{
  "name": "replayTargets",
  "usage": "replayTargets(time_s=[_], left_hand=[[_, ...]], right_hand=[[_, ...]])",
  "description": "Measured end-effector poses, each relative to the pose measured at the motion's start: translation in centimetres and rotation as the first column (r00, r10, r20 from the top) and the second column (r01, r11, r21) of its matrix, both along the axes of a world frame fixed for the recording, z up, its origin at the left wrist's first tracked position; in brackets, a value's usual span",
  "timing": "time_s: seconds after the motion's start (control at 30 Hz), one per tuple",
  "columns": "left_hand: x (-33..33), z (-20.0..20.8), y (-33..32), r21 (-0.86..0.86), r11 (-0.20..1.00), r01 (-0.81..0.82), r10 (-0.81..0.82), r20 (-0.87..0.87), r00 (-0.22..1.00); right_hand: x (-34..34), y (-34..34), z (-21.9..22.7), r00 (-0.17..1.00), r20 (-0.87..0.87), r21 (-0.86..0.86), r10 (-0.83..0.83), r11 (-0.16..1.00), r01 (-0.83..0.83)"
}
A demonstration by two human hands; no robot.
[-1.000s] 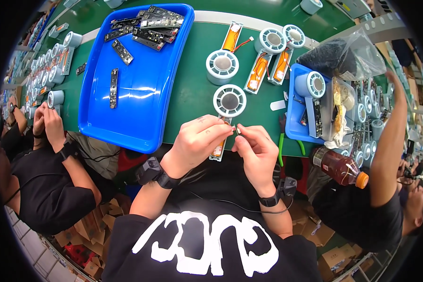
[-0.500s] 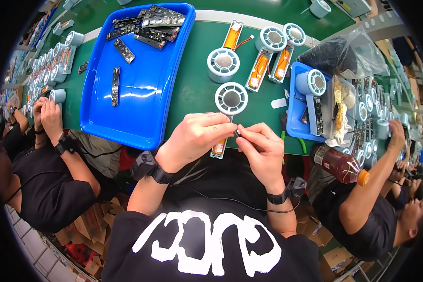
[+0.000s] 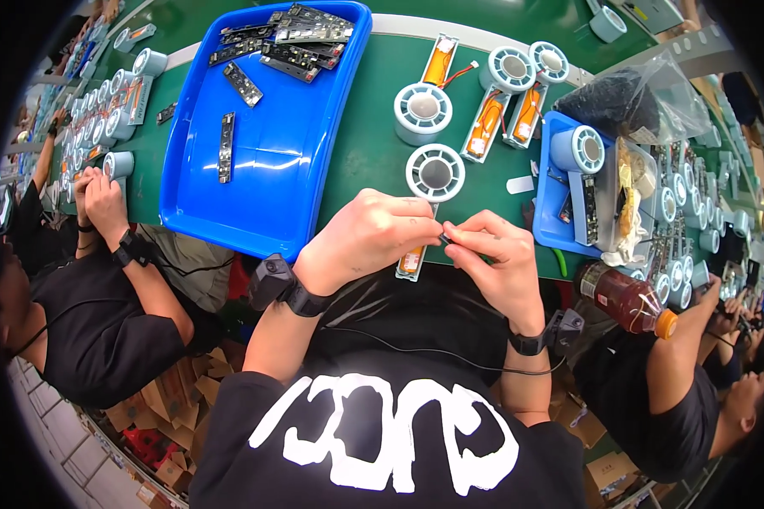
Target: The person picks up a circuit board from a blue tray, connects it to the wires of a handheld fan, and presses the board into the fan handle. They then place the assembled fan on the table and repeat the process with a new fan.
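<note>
I saw the left hand (image 3: 373, 237) and the right hand (image 3: 502, 259) meet over the near edge of the green counter (image 3: 369, 157), each grip pinched closed on a small dark piece (image 3: 446, 240) mostly hidden by the fingers. Just beneath the left hand lay a pale blue fan (image 3: 435, 172), an orange battery (image 3: 412, 260) showing in its open handle. A bottle (image 3: 624, 299) was to the right. Left of the fan, a big blue tray (image 3: 263, 204) held circuit boards (image 3: 308, 42). Farther back lay three more fans (image 3: 511, 68).
</note>
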State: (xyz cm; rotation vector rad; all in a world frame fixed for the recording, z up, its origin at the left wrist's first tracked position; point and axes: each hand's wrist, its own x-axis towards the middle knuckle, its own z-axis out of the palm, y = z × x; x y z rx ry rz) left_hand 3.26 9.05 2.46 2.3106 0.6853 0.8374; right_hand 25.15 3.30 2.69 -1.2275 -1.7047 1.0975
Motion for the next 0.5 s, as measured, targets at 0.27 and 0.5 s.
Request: replayTargets(time_s=[0.27, 0.5], left_hand=[[0.6, 0.2, -1.3, -0.029, 0.974, -0.225, 0.227, 0.156, 0.961], [-1.0, -0.2, -2.3, -0.283, 0.917, -0.281, 0.314, 0.077, 0.946]], right_hand=[[0.6, 0.6, -0.5, 0.99, -0.131, -0.053, -0.044, 0.998, 0.038], [1.8, 2.5, 0.7, 0.993, 0.0, 0.014, 0.119, 0.993, -0.119]])
